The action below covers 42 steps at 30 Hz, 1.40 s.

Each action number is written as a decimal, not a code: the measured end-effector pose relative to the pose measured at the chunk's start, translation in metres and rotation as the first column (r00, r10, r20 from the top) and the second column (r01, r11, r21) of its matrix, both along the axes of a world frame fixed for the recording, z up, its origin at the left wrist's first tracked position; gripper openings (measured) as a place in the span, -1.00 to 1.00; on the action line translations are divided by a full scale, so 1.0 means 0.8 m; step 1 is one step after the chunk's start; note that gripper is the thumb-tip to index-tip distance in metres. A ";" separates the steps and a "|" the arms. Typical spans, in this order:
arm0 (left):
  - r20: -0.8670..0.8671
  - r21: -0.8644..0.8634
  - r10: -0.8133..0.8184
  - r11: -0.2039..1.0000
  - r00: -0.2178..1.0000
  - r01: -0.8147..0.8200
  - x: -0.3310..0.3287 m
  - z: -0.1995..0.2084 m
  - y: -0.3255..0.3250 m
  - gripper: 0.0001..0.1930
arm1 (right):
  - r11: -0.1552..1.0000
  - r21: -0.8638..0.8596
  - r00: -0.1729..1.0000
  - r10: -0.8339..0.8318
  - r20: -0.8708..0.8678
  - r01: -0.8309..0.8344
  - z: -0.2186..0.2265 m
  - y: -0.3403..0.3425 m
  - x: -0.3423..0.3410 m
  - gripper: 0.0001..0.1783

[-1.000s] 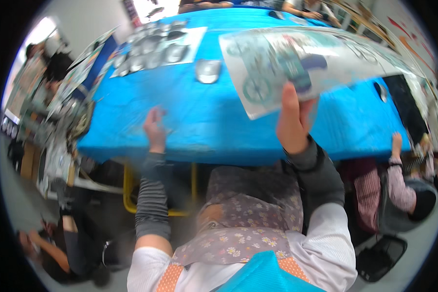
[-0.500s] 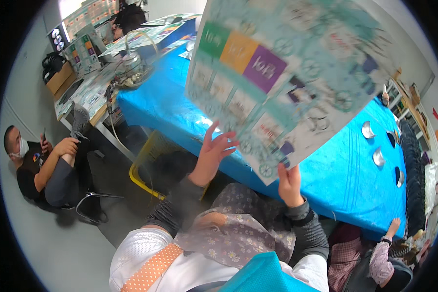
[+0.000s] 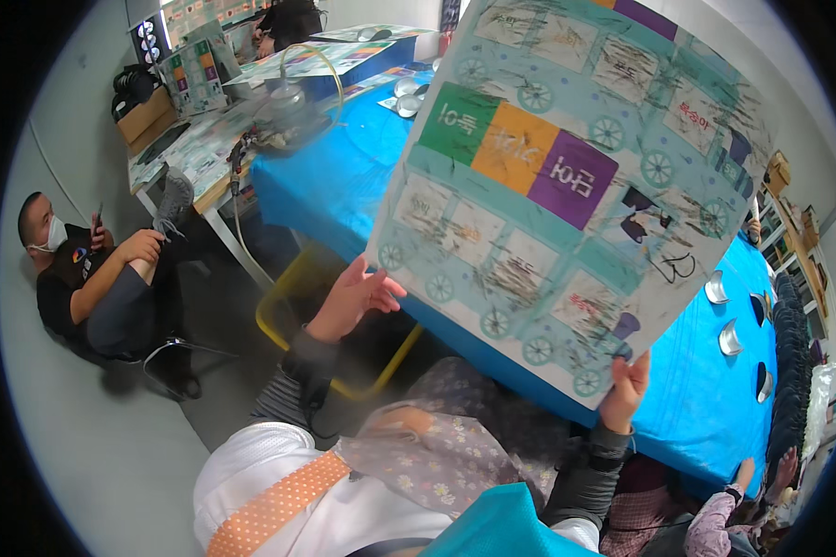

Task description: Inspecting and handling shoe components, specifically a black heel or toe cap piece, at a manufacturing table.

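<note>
A large printed sheet (image 3: 511, 223), pale teal with rows of wheeled carts and green, orange and purple blocks, is held up tilted over the table edge. Dark streaks and scuffs mark its face. At its bottom right corner my right hand (image 3: 626, 394) grips it, thumb on the front and the other fingers partly hidden. My left hand (image 3: 355, 299) is open beside the sheet's lower left corner, fingers apart and holding nothing.
A blue-covered table (image 3: 316, 200) lies beyond, with curved silver pieces (image 3: 730, 338) at right. A yellow basket (image 3: 267, 323) sits below its edge. A masked person (image 3: 93, 278) sits at left, near a printed-topped table (image 3: 190, 176). Another person's hand (image 3: 745, 473) rests at lower right.
The sheet has moved down and to the right, with my right hand still on its corner. My left hand has moved left and down. My view has shifted slightly.
</note>
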<state>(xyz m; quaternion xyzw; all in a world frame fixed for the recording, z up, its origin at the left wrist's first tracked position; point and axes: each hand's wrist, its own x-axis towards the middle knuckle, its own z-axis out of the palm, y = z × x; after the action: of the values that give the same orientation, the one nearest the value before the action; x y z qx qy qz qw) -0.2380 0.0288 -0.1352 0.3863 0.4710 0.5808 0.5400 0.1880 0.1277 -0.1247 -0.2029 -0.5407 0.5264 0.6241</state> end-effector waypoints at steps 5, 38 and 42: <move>0.201 0.183 0.015 0.982 0.980 -0.053 0.014 0.022 -0.021 -0.67 | 0.991 -0.091 0.987 0.112 0.115 -0.102 0.023 -0.007 0.028 -0.41; 0.030 0.566 0.729 0.551 0.684 -0.613 -0.273 0.247 0.315 -0.73 | 0.924 -0.233 0.854 -0.155 0.497 0.303 -0.025 0.025 0.030 -0.73; -0.239 0.655 0.249 0.755 0.939 -0.033 -0.023 0.249 0.179 -0.81 | 0.937 -0.235 0.866 -0.118 0.485 0.260 -0.027 0.021 0.034 -0.75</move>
<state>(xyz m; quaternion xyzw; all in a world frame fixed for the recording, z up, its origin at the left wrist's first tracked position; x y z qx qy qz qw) -0.2565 0.1719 0.0640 0.5970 0.3511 0.6774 0.2479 0.2152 0.1441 -0.1463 -0.4652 -0.5671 0.4723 0.4888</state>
